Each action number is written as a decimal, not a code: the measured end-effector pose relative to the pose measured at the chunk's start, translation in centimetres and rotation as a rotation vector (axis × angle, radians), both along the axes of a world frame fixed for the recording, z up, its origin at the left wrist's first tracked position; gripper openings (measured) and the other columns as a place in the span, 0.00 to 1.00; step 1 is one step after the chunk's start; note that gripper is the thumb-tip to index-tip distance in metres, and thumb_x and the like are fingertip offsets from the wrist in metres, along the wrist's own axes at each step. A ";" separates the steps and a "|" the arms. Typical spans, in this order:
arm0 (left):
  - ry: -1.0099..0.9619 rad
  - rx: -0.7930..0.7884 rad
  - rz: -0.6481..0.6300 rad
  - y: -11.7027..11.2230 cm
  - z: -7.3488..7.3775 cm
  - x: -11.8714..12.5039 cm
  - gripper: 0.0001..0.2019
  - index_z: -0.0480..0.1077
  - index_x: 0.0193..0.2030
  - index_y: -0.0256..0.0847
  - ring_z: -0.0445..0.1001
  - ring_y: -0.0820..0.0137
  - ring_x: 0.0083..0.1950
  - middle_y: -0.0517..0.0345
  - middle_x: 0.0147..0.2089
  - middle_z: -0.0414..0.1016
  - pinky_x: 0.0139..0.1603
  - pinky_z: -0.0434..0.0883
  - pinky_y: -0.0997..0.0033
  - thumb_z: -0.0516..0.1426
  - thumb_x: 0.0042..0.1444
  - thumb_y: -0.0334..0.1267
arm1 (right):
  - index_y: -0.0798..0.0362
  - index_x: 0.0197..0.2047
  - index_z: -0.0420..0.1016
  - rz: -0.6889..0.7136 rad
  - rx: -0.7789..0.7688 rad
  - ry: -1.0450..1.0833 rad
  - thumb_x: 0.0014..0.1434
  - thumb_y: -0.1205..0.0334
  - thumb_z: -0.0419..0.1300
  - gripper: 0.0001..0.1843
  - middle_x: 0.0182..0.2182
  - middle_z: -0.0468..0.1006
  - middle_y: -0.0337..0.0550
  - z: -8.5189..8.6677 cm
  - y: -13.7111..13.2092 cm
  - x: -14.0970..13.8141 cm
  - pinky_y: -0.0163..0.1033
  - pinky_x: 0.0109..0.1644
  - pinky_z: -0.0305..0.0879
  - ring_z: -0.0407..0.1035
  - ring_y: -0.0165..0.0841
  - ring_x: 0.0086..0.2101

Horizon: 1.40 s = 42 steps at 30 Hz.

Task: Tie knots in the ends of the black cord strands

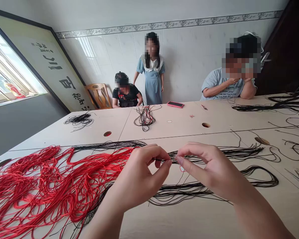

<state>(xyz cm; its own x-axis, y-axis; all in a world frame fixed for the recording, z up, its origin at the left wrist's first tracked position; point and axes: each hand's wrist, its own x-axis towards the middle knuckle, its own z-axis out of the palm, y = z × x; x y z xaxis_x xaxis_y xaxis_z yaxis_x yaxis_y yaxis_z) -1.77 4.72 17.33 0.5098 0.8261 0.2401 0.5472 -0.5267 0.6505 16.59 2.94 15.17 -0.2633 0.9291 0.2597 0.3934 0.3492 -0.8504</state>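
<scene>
Fingers [169,162] of both hands [137,177] pinch cord [173,160].

Bright daylight thru L window [13,66], glare on wall tiles [83,53], soft shadows; wide-angle warp at edges

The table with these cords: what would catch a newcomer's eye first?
On the table, a big tangle of red cord sprawls at near left. Beside it, the left hand and right hand pinch black cord at centre. Beyond, a person in a blue dress stands by the wall.

Bright red cords [52,186], black cords [189,193], bamboo-patterned border [164,24] above white wall tiles [109,56]
</scene>
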 end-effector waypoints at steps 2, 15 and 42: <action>0.016 -0.038 0.001 0.1 0.0 -0.2 0.06 0.68 0.32 0.42 0.64 0.77 0.30 0.64 0.28 0.68 0.31 0.60 0.76 0.52 0.56 0.36 | 0.49 0.32 0.71 0.014 -0.005 -0.014 0.60 0.62 0.54 0.07 0.29 0.71 0.34 0.0 -0.1 0.1 0.32 0.37 0.60 0.63 0.28 0.32; -0.188 -0.351 0.017 1.0 0.4 -1.0 0.05 0.65 0.27 0.37 0.51 0.80 0.23 0.66 0.22 0.55 0.21 0.51 0.80 0.53 0.53 0.33 | 0.50 0.33 0.62 0.101 -0.097 0.387 0.61 0.52 0.54 0.11 0.24 0.60 0.33 -0.9 1.3 0.7 0.32 0.27 0.56 0.54 0.24 0.22; -0.217 -0.399 0.111 1.3 0.8 -0.6 0.07 0.63 0.26 0.37 0.49 0.81 0.20 0.68 0.20 0.53 0.18 0.49 0.81 0.54 0.52 0.36 | 0.51 0.36 0.62 -0.145 -0.144 0.434 0.58 0.53 0.54 0.10 0.21 0.72 0.36 -1.0 1.6 0.0 0.35 0.31 0.66 0.68 0.30 0.25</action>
